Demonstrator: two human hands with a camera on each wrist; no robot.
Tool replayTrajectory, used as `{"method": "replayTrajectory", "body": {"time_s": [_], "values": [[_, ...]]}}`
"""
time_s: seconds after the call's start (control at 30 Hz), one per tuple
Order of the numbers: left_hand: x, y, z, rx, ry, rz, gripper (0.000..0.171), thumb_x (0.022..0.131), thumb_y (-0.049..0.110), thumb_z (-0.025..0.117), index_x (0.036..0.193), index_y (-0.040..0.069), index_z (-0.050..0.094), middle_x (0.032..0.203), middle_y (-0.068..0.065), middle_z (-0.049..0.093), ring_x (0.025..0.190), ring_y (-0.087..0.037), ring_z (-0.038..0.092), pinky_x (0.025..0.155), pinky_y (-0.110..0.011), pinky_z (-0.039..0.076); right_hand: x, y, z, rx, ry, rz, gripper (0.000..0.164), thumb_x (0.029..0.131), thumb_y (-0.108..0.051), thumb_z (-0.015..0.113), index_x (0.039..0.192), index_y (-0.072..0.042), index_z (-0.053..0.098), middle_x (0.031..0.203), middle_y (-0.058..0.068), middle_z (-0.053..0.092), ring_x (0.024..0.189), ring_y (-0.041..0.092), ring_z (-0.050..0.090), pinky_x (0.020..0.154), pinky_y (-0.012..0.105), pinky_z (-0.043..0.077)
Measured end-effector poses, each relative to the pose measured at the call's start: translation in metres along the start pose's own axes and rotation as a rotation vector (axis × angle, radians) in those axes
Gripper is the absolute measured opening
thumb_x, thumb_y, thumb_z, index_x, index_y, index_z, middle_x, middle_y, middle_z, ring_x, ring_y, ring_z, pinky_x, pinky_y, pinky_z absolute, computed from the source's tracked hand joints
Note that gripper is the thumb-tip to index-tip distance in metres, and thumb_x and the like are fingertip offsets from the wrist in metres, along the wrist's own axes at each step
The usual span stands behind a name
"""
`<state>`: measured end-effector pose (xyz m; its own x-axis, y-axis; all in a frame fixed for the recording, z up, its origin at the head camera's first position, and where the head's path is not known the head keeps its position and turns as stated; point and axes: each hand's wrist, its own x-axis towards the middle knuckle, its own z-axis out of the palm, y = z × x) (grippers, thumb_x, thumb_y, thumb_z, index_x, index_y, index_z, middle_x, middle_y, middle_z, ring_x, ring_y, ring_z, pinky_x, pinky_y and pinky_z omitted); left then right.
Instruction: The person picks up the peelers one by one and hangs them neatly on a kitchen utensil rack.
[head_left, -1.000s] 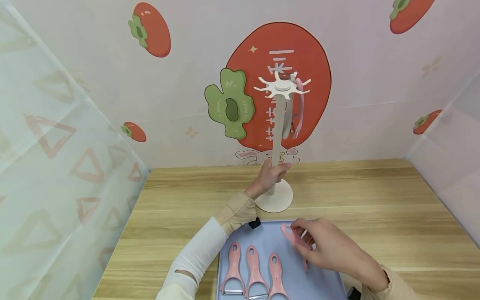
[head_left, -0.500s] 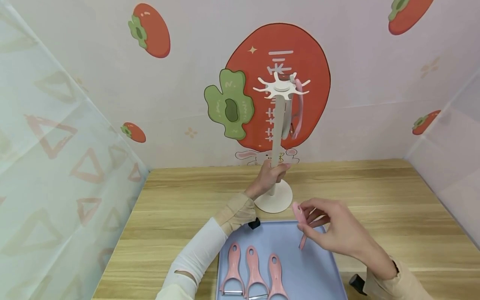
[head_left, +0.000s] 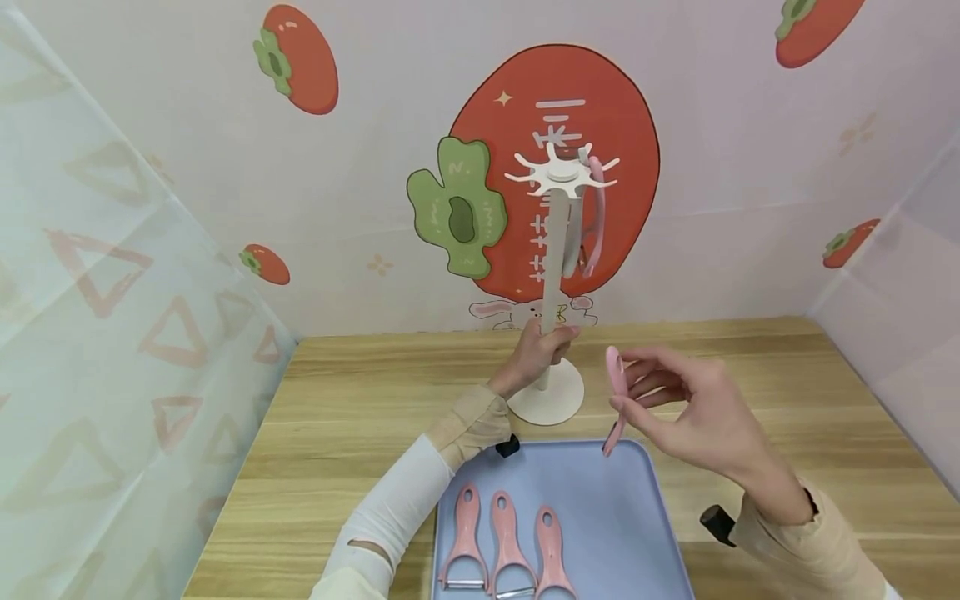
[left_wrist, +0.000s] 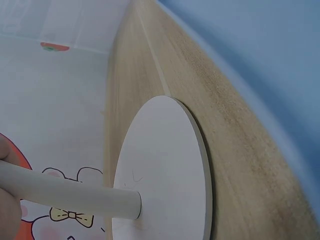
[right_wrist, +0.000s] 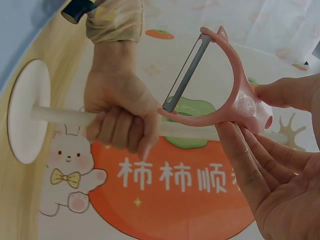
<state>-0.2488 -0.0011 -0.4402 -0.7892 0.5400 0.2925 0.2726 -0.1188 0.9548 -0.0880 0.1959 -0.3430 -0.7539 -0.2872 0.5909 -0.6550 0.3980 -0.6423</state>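
Note:
My left hand [head_left: 537, 357] grips the pole of a white stand [head_left: 557, 250], low down near its round base [left_wrist: 165, 165]. Between thumb and fingertips, my right hand [head_left: 693, 404] pinches a pink peeler [right_wrist: 240, 100] by its handle, to the right of the stand and above the tray's far right corner. Its metal blade shows plainly in the right wrist view. At the stand's top is a ring of white hooks [head_left: 562, 173], where a pink peeler [head_left: 597, 217] hangs on the right, with greyish items partly hidden behind the pole.
A blue tray [head_left: 615, 533] lies on the wooden table [head_left: 360, 400], in front of the stand. In it are three pink peelers [head_left: 506, 533], side by side with handles pointing away. A printed wall [head_left: 360, 208] stands close behind the table.
The right hand has lifted the peeler out of the tray and carried it up, away and slightly right, turning it more upright. The left hand stays on the pole.

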Motion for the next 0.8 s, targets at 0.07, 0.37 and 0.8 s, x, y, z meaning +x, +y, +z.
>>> {"method": "replayTrajectory", "body": {"time_s": [0.07,0.37,0.8], "values": [[0.001,-0.001,0.0,0.001,0.001,0.006,0.021,0.102,0.017,0.054,0.098,-0.003,0.057,0.053,0.004,0.033,0.046,-0.013,0.026,0.046,-0.028,0.02,0.004,0.0,-0.001,0.014,0.035,-0.044,0.058,0.067,0.01,0.088,0.122,-0.001,0.071,0.091,0.004,0.076,0.072,0.008,0.075,0.063,0.021,0.059],[0.002,-0.003,0.0,-0.024,-0.007,0.026,0.023,0.101,0.017,0.054,0.093,-0.005,0.055,0.052,0.005,0.033,0.045,-0.012,0.026,0.045,-0.028,0.02,0.025,-0.007,-0.008,0.05,0.107,-0.159,0.063,0.059,0.019,0.086,0.119,0.007,0.07,0.086,0.01,0.076,0.072,0.008,0.074,0.063,0.02,0.059],[0.003,-0.002,0.001,-0.04,-0.006,0.026,0.035,0.101,0.015,0.055,0.073,-0.005,0.045,0.05,0.005,0.031,0.044,-0.012,0.025,0.045,-0.028,0.018,0.058,-0.01,-0.023,0.071,0.245,-0.134,0.057,0.064,0.02,0.082,0.119,0.008,0.073,0.092,0.013,0.076,0.071,0.009,0.075,0.066,0.02,0.059]]}}
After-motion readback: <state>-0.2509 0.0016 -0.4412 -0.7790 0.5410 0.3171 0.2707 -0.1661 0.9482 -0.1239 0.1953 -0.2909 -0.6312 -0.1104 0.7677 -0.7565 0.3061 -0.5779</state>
